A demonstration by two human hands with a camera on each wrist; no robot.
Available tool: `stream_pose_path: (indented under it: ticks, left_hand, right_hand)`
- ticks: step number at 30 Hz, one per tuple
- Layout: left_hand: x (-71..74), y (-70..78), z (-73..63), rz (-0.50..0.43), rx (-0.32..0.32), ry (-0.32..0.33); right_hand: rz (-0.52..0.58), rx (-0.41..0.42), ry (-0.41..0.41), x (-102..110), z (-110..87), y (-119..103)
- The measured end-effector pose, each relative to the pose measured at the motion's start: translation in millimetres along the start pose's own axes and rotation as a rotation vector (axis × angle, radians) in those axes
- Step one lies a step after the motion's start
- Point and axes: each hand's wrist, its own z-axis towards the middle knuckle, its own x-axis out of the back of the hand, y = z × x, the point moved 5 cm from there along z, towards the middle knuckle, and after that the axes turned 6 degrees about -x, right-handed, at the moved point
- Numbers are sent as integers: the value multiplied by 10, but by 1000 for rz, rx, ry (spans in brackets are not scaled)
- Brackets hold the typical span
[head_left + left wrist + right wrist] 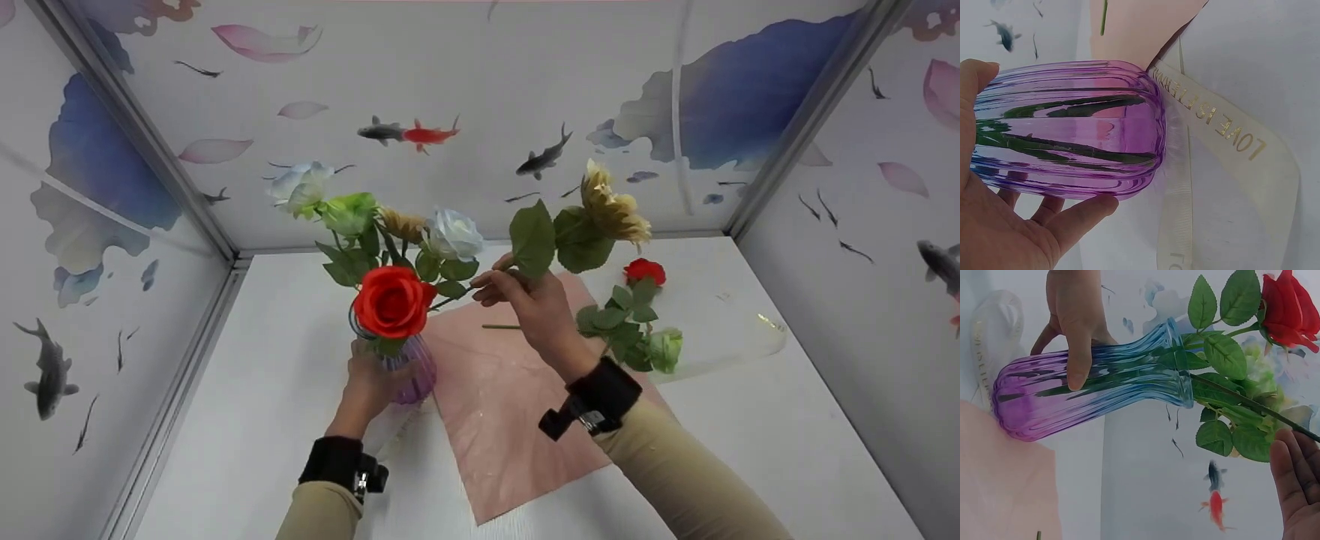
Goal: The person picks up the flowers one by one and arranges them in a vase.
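My left hand (pixel 371 382) grips a ribbed glass vase (pixel 1089 126), purple at its base and blue toward the flared mouth. Dark green stems show through the glass. A large red rose (pixel 394 301), a pale blue rose (pixel 454 235) and other flowers rise from the vase. With my right hand (pixel 544 311) I pinch the stem of a yellow flower (pixel 611 206) with broad green leaves. Its dark stem (pixel 1252 405) slants from my fingers into the vase mouth in the right wrist view, while the bloom stands above my hand.
Pink wrapping paper (pixel 517 420) lies on the white table (pixel 780 435), with a bare green stem (pixel 501 326) over it. To the right lie a red flower (pixel 645 271) and a light green rose (pixel 665 350). A cream ribbon with gold lettering (pixel 1230 126) is beside the vase base.
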Motion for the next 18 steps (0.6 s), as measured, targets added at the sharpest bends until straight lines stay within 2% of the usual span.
stream_pose_path:
  ticks: [8, 12, 18]
  left_hand:
    - [-9, 31, 16, 4, -74, 19]
    - [-10, 21, 17, 5, -53, 8]
    - [-4, 7, 21, 3, 8, -14]
  right_hand:
    - [-84, -68, -39, -185, 18, 74]
    - [-125, -99, -60, -264, 24, 127]
    - [-141, -103, -148, -384, 32, 165]
